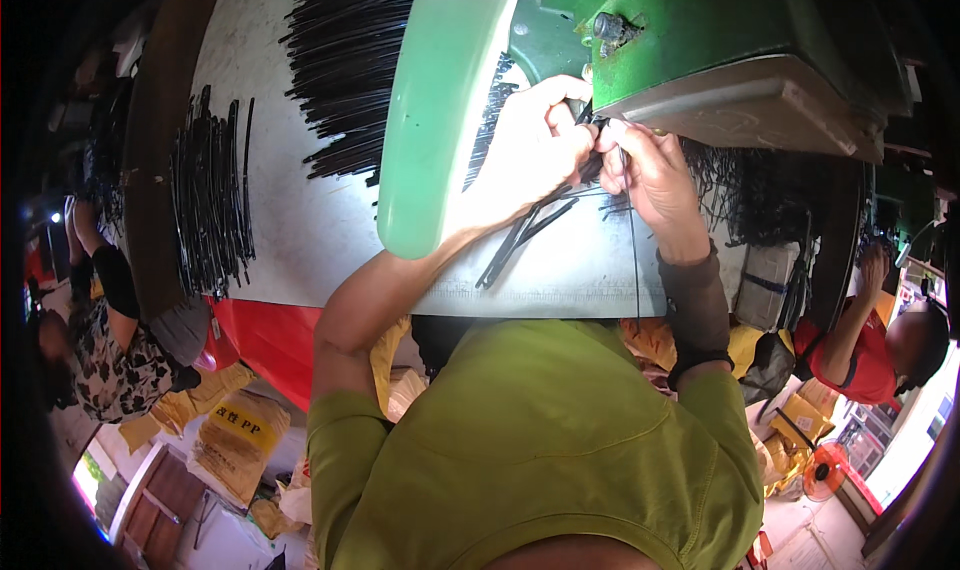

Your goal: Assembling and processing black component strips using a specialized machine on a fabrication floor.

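Close together below the front edge of a green machine (690, 45), both hands have their fingers closed. My left hand (525, 165) grips thin black strips (530, 232), whose ends stick out below the wrist and rest over the pale table (300, 235). A single thin black strand (633, 245) hangs from the pinched fingers of my right hand (655, 175) past the table's near edge. Fingers and machine hide the far ends of the strips. A long translucent green plastic piece (425, 130) stands beside my left forearm.
A large stack of black strips (340, 65) lies behind the green piece, and a smaller bundle (213, 195) at the left. Tangled black strands (775, 195) lie right of the machine. Other people (865, 355) sit at both sides. Sacks (240, 445) lie on the floor.
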`<state>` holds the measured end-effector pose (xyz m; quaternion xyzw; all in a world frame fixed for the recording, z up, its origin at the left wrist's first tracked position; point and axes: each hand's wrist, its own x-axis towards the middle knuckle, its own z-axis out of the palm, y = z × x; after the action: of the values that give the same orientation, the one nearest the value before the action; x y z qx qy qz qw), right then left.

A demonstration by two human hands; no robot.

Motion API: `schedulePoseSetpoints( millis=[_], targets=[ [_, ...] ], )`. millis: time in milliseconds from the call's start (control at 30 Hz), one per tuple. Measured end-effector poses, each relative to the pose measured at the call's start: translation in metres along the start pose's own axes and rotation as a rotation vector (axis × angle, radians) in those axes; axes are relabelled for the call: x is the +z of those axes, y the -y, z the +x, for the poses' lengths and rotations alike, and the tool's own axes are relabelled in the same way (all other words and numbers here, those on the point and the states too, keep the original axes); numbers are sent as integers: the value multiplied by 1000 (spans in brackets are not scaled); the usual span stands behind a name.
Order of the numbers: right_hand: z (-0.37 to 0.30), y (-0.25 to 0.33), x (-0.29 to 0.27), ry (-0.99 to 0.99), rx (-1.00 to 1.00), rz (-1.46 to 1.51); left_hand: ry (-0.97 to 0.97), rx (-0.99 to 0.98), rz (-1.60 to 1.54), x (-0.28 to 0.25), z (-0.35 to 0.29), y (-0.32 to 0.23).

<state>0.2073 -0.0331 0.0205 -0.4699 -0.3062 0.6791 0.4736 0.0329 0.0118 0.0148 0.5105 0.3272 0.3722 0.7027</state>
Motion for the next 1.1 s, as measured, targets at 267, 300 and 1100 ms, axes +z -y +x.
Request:
schedulePoseSetpoints(
  millis=[267,300,1100],
  targets=[
    [-36,-25,29,61,122,-240,-10,-51,-132,7,2,2],
    [-38,-28,33,60,85,-272,-41,-56,-141,9,2,2],
    [-32,-21,39,-39,6,-162,-130,93,4,10,18,15]
  ],
)
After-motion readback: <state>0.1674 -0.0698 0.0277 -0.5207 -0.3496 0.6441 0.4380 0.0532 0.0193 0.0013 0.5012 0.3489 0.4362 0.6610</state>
